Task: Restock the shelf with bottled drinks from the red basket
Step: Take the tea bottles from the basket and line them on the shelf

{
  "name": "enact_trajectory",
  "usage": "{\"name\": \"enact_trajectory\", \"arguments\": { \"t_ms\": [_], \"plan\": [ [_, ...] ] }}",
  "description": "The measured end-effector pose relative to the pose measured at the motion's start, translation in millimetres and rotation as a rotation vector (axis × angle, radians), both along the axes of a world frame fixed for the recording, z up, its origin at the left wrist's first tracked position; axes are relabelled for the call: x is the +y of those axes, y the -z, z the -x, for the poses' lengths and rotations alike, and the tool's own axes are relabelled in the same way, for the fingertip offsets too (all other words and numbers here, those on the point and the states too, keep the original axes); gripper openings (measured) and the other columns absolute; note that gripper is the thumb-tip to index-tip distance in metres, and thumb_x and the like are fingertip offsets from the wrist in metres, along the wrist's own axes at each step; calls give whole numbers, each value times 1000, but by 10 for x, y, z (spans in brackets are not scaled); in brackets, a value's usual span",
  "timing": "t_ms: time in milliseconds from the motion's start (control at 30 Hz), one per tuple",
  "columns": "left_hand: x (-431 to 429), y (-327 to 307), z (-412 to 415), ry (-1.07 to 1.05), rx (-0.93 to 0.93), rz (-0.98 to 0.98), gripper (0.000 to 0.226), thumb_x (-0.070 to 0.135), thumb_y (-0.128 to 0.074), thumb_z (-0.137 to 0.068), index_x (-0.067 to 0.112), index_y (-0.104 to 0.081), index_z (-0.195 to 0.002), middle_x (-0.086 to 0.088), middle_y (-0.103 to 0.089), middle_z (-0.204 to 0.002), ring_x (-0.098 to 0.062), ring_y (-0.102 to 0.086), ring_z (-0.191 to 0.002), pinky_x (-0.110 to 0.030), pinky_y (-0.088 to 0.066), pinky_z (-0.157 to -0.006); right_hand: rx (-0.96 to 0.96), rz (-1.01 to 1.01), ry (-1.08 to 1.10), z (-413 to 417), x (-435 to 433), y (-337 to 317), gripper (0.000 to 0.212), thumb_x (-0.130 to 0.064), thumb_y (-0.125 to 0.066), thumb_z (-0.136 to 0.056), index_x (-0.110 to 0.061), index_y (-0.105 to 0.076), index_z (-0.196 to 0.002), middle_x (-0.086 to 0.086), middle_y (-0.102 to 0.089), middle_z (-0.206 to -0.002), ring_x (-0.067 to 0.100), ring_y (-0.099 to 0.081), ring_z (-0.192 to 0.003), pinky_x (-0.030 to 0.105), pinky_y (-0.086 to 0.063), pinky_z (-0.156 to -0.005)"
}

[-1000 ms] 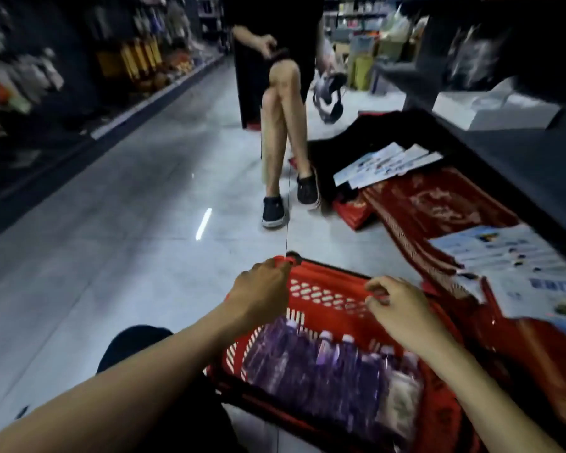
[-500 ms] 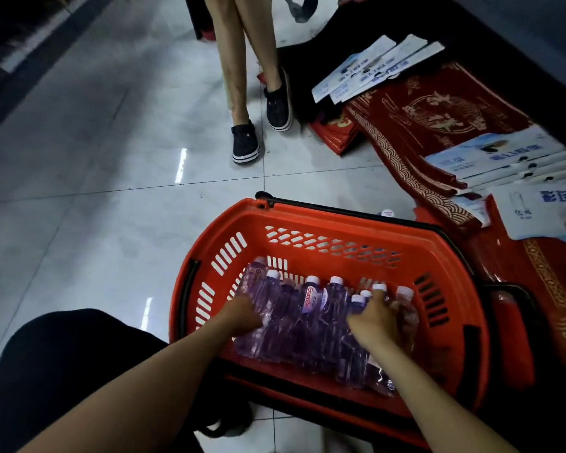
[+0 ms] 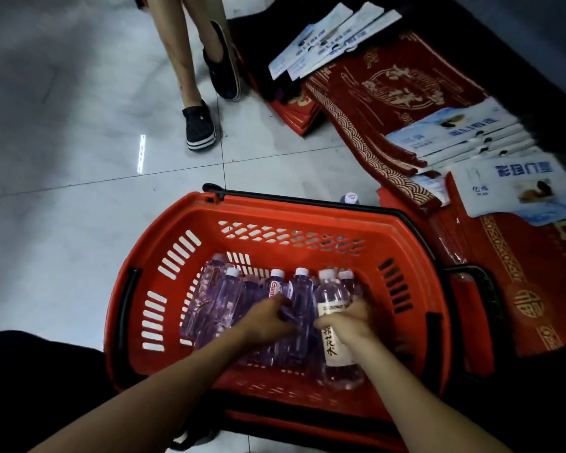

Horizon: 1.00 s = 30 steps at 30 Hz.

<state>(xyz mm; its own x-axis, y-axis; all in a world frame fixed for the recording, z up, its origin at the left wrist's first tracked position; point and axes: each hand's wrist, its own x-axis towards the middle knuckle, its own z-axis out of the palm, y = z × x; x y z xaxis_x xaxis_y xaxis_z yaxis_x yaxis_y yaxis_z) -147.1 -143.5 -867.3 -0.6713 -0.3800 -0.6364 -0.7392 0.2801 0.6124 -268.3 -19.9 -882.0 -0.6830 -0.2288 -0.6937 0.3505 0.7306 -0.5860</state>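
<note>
Beside the red basket [image 3: 275, 211] of bottles [image 3: 229, 299], red mats [image 3: 373, 106], leaflets [image 3: 327, 44], bystander's legs [image 3: 177, 53]

The person's left forearm [image 3: 164, 384] and right forearm [image 3: 419, 400] are bare along all that shows, as are the left hand [image 3: 268, 323] and right hand [image 3: 348, 322]. A black garment [image 3: 30, 387] covers the leg at lower left.

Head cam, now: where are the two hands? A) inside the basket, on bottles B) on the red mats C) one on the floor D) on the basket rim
A: left hand grips a purple bottle and right hand the white-labelled bottle, both inside the red basket.
</note>
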Motion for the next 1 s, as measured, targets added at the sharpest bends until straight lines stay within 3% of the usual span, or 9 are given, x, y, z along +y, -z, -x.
{"name": "enact_trajectory", "arguments": {
  "t_ms": [133, 233, 300, 367, 533, 667, 767, 900, 1000],
  "plan": [
    [117, -66, -16, -165, 170, -426, 70, -3, -71, -82, 16, -35, -138, -11, -68, -110, -15, -67, -83, -28, -58, -67, -3, 231, 32, -66, -289, -348, 67, -17, -92, -50, -13, -56, -107, 10, -72, -90, 19, -68, -71, 29, -54, -56],
    [9, -233, -51, -298, 365, -579, 80, -14, -73, -74, 20, -39, -138, -19, -68, -115, -25, -70, -87, -36, -58, -69, -14, 449, 55, -65, -430, -604, 56, -11, -90, -59, -15, -60, -107, 5, -74, -90, 21, -72, -78, 35, -60, -69],
    [-50, -421, -60, -327, 435, -613, 83, -10, -78, -70, 18, -41, -139, -20, -69, -116, -33, -68, -96, -46, -56, -82, -80, 585, 47, -19, -463, -822, 45, -6, -83, -70, -17, -64, -109, 6, -76, -95, 25, -74, -86, 42, -60, -78],
    [-86, -668, -56, -357, 474, -622, 80, -4, -81, -71, 20, -42, -137, -19, -68, -117, -36, -67, -101, -53, -54, -88, -100, 658, -47, 27, -439, -1072, 42, -4, -79, -76, -23, -64, -110, 0, -76, -99, 23, -73, -94, 39, -59, -78],
    [-119, -1396, -41, -294, 594, -556, 88, 6, -85, -69, 27, -40, -142, -7, -65, -126, -38, -65, -110, -71, -42, -94, -16, 766, -242, 70, -273, -1834, 68, -16, -81, -76, -39, -51, -132, -1, -72, -115, 20, -71, -102, 48, -56, -89],
    [-25, -2027, -28, -260, 698, -621, 67, 1, -74, -76, 28, -51, -133, -5, -68, -121, -36, -66, -109, -57, -53, -89, 142, 862, -300, 90, -104, -2418, 56, -15, -80, -78, -48, -57, -118, 2, -74, -111, 20, -73, -98, 43, -58, -83],
    [55, -2440, 25, -210, 770, -596, 52, 4, -69, -81, 18, -56, -130, -14, -66, -124, -34, -65, -112, -55, -51, -93, 249, 900, -335, 100, 74, -2826, 66, -14, -81, -78, -38, -52, -132, 1, -71, -118, 18, -71, -104, 43, -57, -89],
    [265, -3008, 218, -61, 889, -467, 51, 13, -75, -78, 17, -60, -127, -16, -65, -123, -34, -61, -117, -48, -50, -97, 422, 920, -312, 136, 451, -3476, 69, -4, -78, -79, -36, -50, -134, 4, -73, -109, 17, -73, -96, 36, -60, -81],
    [569, -3546, 420, 61, 992, -430, 55, 26, -80, -73, 24, -62, -125, -11, -66, -124, -29, -62, -116, -47, -51, -94, 621, 912, -258, 174, 808, -4019, 73, -9, -82, -76, -35, -49, -136, 4, -73, -107, 19, -73, -92, 42, -60, -83]
  ]
}}
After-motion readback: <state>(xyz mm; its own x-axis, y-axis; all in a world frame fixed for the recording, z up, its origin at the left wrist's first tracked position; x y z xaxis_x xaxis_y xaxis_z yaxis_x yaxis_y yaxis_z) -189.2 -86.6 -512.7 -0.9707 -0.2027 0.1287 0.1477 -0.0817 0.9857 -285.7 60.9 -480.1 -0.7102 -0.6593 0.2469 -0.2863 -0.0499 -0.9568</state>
